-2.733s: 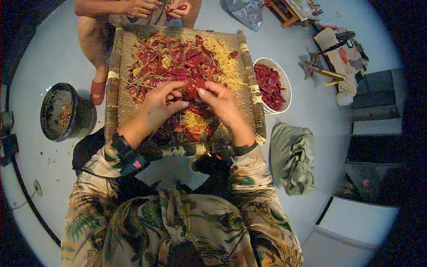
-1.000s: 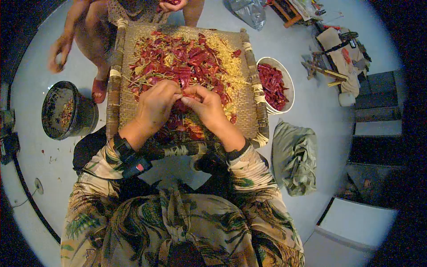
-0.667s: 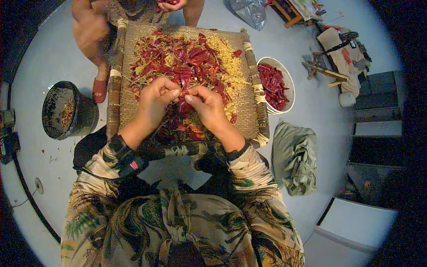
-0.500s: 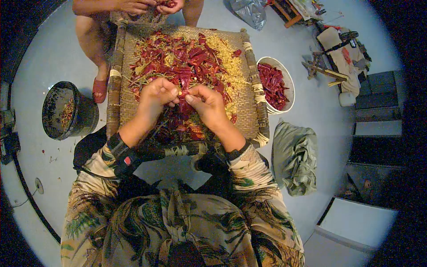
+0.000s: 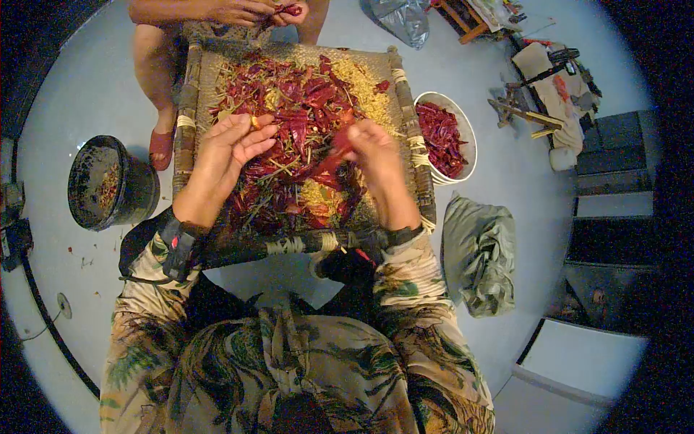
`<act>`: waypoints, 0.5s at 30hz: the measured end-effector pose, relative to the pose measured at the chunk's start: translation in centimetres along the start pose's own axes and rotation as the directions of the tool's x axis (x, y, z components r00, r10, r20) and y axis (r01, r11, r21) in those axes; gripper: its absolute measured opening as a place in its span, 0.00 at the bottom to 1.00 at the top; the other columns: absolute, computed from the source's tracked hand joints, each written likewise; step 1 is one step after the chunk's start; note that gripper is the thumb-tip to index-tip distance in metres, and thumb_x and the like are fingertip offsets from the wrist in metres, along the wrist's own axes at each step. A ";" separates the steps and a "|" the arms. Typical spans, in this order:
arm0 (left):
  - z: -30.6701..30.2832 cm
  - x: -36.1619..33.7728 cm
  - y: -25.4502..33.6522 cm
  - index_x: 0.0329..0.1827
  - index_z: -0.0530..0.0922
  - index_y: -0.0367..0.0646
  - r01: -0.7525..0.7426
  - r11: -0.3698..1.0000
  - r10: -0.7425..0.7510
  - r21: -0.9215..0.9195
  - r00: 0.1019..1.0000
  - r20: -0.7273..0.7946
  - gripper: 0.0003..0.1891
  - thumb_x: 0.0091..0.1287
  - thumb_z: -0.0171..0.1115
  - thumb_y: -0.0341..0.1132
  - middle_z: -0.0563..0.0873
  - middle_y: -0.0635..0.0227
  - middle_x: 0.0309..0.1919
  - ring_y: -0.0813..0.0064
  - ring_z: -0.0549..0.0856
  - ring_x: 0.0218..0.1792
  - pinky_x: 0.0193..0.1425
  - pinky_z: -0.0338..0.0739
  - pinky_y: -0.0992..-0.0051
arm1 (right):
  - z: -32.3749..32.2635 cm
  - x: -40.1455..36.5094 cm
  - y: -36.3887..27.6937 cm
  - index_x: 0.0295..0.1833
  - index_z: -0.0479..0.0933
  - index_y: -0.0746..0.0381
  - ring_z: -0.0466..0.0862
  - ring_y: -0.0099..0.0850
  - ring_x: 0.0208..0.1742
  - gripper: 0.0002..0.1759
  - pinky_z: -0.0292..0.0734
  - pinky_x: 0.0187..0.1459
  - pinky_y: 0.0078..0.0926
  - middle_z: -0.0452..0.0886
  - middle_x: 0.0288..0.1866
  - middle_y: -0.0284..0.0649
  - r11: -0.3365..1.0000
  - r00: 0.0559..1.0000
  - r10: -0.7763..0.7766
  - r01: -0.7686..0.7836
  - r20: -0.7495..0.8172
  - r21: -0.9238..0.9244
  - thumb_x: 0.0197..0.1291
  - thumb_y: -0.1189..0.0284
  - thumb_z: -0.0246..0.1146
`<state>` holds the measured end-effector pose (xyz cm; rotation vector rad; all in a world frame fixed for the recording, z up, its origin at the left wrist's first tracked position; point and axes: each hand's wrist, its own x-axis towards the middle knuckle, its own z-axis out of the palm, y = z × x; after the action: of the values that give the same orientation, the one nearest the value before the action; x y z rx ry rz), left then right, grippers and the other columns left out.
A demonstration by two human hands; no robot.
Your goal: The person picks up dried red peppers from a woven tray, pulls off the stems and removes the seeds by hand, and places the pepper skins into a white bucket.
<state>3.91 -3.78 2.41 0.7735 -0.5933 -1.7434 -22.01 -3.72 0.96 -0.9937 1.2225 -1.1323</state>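
Observation:
My left hand [image 5: 225, 152] is over the left part of a woven tray, with a small yellow-orange piece [image 5: 255, 123] between thumb and forefinger and the other fingers loosely bent. On the right, my right hand [image 5: 377, 159] pinches a dried red chili pepper [image 5: 335, 156], slightly blurred, that hangs down to the left. Beneath both hands lies a heap of dried red chilies [image 5: 296, 130] mixed with stems. Loose yellow seeds [image 5: 369, 94] cover the tray's right side. The woven tray [image 5: 206, 69] has a wooden frame bound with pale strips.
Across the tray, another person's hands [image 5: 249, 11] hold a red chili. A white bucket [image 5: 471, 148] of red chilies stands at right, beside a grey-green sack [image 5: 478, 253]. At left is a black bucket [image 5: 137, 188] with bits inside. A plastic bag [image 5: 405, 22] lies beyond.
My hands have moved apart from their meeting point over the heap. The right hand went right with the red chili; the left drew left with the small yellow-orange piece.

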 end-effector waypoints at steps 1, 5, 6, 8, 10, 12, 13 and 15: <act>0.1 0.1 0.0 0.42 0.74 0.40 0.010 1.000 -0.010 0.001 1.000 0.001 0.07 0.68 0.55 0.34 0.81 0.60 0.41 0.64 0.82 0.45 0.50 0.80 0.66 | -0.8 -0.2 -1.3 0.40 0.75 0.62 0.81 0.27 0.30 0.06 0.78 0.34 0.21 0.81 0.35 0.36 0.997 0.996 -0.045 0.050 -0.080 0.064 0.60 0.71 0.61; -0.7 0.6 -0.3 0.43 0.72 0.39 0.025 1.000 -0.025 0.005 0.999 -0.028 0.06 0.68 0.53 0.32 0.81 0.58 0.40 0.63 0.83 0.41 0.48 0.81 0.64 | -7.1 0.3 -4.3 0.47 0.75 0.65 0.79 0.28 0.42 0.10 0.77 0.48 0.28 0.78 0.43 0.37 0.880 0.912 -0.199 0.328 -0.359 0.343 0.62 0.73 0.58; -1.0 0.7 -0.4 0.43 0.72 0.38 0.024 1.000 -0.024 0.002 0.999 -0.023 0.06 0.68 0.52 0.31 0.81 0.58 0.40 0.62 0.84 0.41 0.47 0.82 0.64 | -9.6 0.9 -3.0 0.52 0.73 0.66 0.78 0.29 0.47 0.14 0.74 0.52 0.27 0.78 0.46 0.38 0.863 0.851 -0.350 0.455 -0.391 0.218 0.63 0.71 0.58; -0.9 0.5 -0.4 0.43 0.71 0.37 0.029 0.999 -0.028 0.018 0.999 -0.040 0.06 0.68 0.50 0.30 0.80 0.58 0.39 0.63 0.84 0.39 0.45 0.82 0.63 | -11.6 0.2 -2.8 0.54 0.71 0.68 0.77 0.28 0.50 0.15 0.73 0.53 0.27 0.78 0.48 0.40 0.860 0.777 -0.456 0.511 -0.434 0.010 0.64 0.72 0.57; -0.3 0.2 0.0 0.43 0.71 0.37 0.040 0.998 -0.035 0.055 0.996 -0.085 0.07 0.67 0.50 0.30 0.80 0.60 0.37 0.64 0.84 0.38 0.44 0.83 0.63 | -12.9 0.2 -2.0 0.53 0.71 0.69 0.78 0.31 0.50 0.14 0.74 0.53 0.27 0.78 0.47 0.43 0.847 0.719 -0.523 0.497 -0.457 -0.189 0.64 0.74 0.56; -0.8 0.4 -0.2 0.44 0.72 0.37 0.031 0.998 -0.028 0.049 0.998 -0.060 0.07 0.67 0.50 0.31 0.80 0.60 0.38 0.66 0.83 0.37 0.42 0.83 0.64 | -13.3 1.7 -1.5 0.52 0.72 0.68 0.79 0.34 0.48 0.13 0.75 0.52 0.29 0.78 0.46 0.44 0.861 0.780 -0.146 0.403 -0.609 0.310 0.64 0.74 0.56; -1.0 0.5 -0.4 0.44 0.72 0.37 0.029 0.999 -0.027 0.045 0.998 -0.049 0.08 0.67 0.50 0.31 0.80 0.61 0.39 0.67 0.83 0.37 0.41 0.83 0.64 | -13.2 2.6 -1.2 0.51 0.72 0.68 0.80 0.36 0.48 0.13 0.76 0.52 0.31 0.78 0.46 0.45 0.766 0.796 0.063 0.348 -0.602 0.541 0.63 0.74 0.56; -1.2 0.6 -0.7 0.45 0.72 0.38 0.003 1.000 -0.003 0.010 0.998 -0.061 0.09 0.67 0.50 0.33 0.79 0.62 0.40 0.68 0.82 0.38 0.40 0.83 0.64 | -11.5 4.6 0.0 0.46 0.74 0.67 0.81 0.36 0.43 0.11 0.80 0.45 0.33 0.80 0.42 0.44 0.911 0.915 -0.066 0.218 -0.399 0.350 0.63 0.72 0.56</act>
<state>4.24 -4.20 0.96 0.8315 -0.5602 -1.7146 -33.44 -8.01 -1.09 -0.5803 1.1679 -1.6703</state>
